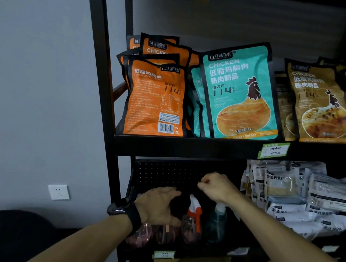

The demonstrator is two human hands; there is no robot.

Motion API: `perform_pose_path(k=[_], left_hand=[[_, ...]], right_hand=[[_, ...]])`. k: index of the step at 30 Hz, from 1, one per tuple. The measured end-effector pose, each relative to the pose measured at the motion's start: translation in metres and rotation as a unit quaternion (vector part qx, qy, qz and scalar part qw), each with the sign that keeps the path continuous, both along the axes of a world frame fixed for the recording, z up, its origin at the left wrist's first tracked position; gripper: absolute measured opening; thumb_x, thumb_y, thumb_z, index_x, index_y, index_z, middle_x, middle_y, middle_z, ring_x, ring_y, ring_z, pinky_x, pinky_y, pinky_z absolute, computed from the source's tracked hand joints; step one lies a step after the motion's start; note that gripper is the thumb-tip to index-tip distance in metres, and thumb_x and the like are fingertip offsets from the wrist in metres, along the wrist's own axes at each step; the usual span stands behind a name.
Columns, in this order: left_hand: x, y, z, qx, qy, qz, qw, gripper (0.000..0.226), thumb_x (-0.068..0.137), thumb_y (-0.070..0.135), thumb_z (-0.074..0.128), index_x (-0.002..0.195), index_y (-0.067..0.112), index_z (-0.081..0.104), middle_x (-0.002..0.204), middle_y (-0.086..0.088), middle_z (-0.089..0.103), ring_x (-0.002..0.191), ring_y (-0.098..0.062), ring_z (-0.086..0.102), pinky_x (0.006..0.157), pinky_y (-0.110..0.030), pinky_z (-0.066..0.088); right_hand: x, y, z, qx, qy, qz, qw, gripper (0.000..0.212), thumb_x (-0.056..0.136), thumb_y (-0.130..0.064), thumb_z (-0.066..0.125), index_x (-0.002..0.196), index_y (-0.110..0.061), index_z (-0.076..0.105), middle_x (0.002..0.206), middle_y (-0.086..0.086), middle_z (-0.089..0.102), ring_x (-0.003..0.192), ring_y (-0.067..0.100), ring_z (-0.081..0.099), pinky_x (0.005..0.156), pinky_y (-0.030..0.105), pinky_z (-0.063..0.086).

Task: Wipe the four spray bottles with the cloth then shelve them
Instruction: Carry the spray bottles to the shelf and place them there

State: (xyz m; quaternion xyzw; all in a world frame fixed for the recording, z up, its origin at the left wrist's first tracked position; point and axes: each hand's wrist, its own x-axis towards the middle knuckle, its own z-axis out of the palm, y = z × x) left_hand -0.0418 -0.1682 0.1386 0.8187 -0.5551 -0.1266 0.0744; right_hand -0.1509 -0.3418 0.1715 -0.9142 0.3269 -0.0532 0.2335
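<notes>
The spray bottles stand in a row on the lower shelf (174, 254) of a black rack. Under the left hand (158, 205) are two reddish bottles (150, 233), their tops hidden by the palm. Just right of the thumb stands a third reddish bottle with a white and orange trigger head (193, 218), and beyond it a teal pump bottle (216, 223), directly below the right wrist.

The left hand's fingers (171, 192) are spread and curved over the top of the reddish pair; whether they actually clasp a bottle head cannot be told, since the shelf is dark there. The right hand (215, 185) is clenched into a loose fist above the teal bottle, and nothing can be seen in its grasp. No cloth is in view.

This looks like the shelving step, near its end. To finish well, the left fingers should nudge the pair upright and back from the shelf lip, keeping the thumb off the orange trigger beside it. The right forearm ought to lift straight up, as the teal pump is close beneath it and could tip.

Behind the right hand lie white packets (303, 194); above the fingers, orange (156, 98) and teal chicken pouches (238, 91).
</notes>
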Motion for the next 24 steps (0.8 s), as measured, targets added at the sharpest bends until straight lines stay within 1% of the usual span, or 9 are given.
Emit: perform_pose_path(k=[3,6,9,12,13,17,18,21,24], left_hand=[[-0.005,-0.010,0.003,-0.032,0.011,-0.007,0.999,0.087,0.087,0.051,0.068,0.156,0.023,0.024,0.163,0.001,0.024,0.147,-0.017,0.027,0.120,-0.028,0.023],[-0.011,-0.022,0.000,-0.040,0.015,-0.021,0.999,0.083,0.090,0.049,0.065,0.157,0.022,0.024,0.164,0.001,0.024,0.148,-0.016,0.026,0.120,-0.026,0.020],[-0.014,-0.035,-0.008,-0.027,0.015,-0.028,0.999,0.081,0.092,0.048,0.063,0.158,0.024,0.022,0.166,0.002,0.018,0.151,-0.015,0.018,0.122,-0.027,0.015],[-0.019,-0.045,-0.014,-0.010,0.010,-0.035,0.999,0.080,0.093,0.047,0.062,0.158,0.026,0.020,0.167,0.003,0.014,0.153,-0.015,0.015,0.123,-0.029,0.013],[-0.021,-0.047,-0.016,-0.002,0.004,-0.036,0.999,0.079,0.094,0.047,0.061,0.158,0.026,0.019,0.167,0.004,0.013,0.153,-0.015,0.014,0.123,-0.030,0.013],[-0.022,-0.052,-0.026,0.001,-0.004,-0.009,1.000,0.071,0.093,0.053,0.058,0.155,0.034,0.028,0.164,0.009,0.022,0.149,-0.016,0.027,0.119,-0.045,0.028],[-0.022,-0.053,-0.026,-0.007,-0.004,-0.005,1.000,0.069,0.093,0.054,0.057,0.153,0.035,0.031,0.163,0.009,0.026,0.147,-0.016,0.031,0.117,-0.045,0.031],[-0.022,-0.055,-0.025,-0.018,0.000,-0.011,1.000,0.064,0.095,0.049,0.057,0.152,0.028,0.037,0.160,0.006,0.033,0.145,-0.016,0.035,0.116,-0.034,0.032],[-0.021,-0.056,-0.025,-0.027,0.002,-0.006,1.000,0.062,0.094,0.049,0.058,0.150,0.028,0.041,0.158,0.006,0.037,0.143,-0.017,0.038,0.115,-0.040,0.035]], right_hand=[[-0.011,-0.017,0.013,-0.025,0.001,0.007,1.000,0.030,0.096,-0.031,0.052,0.120,-0.017,0.066,0.129,0.002,0.061,0.117,0.020,0.056,0.094,0.025,0.044],[-0.023,-0.030,0.012,-0.034,0.035,0.015,0.999,0.032,0.096,-0.028,0.053,0.124,-0.016,0.065,0.134,0.002,0.059,0.121,0.019,0.054,0.093,0.023,0.042],[-0.030,-0.035,0.003,-0.041,0.075,0.012,0.996,0.029,0.095,-0.026,0.054,0.117,-0.013,0.069,0.122,0.007,0.066,0.110,0.021,0.061,0.087,0.029,0.049],[-0.035,-0.036,-0.007,-0.041,0.121,0.010,0.992,0.030,0.094,-0.027,0.056,0.117,-0.011,0.067,0.117,0.010,0.066,0.106,0.024,0.062,0.085,0.032,0.051],[-0.035,-0.036,-0.010,-0.036,0.133,0.010,0.990,0.029,0.093,-0.027,0.057,0.116,-0.012,0.068,0.115,0.010,0.066,0.104,0.024,0.063,0.081,0.031,0.051],[-0.037,-0.038,-0.019,-0.017,0.141,0.005,0.990,0.022,0.092,-0.020,0.055,0.109,-0.015,0.069,0.105,0.008,0.067,0.095,0.022,0.064,0.062,0.026,0.044],[-0.038,-0.038,-0.020,-0.015,0.138,0.002,0.990,0.022,0.093,-0.019,0.054,0.109,-0.015,0.069,0.104,0.008,0.068,0.095,0.022,0.065,0.059,0.025,0.042],[-0.038,-0.040,-0.022,-0.013,0.129,-0.002,0.992,0.021,0.094,-0.017,0.053,0.107,-0.015,0.070,0.100,0.008,0.067,0.092,0.021,0.065,0.054,0.023,0.039],[-0.035,-0.041,-0.023,-0.006,0.125,-0.004,0.992,0.018,0.094,-0.018,0.054,0.100,-0.014,0.071,0.089,0.005,0.063,0.082,0.019,0.061,0.050,0.023,0.036]])
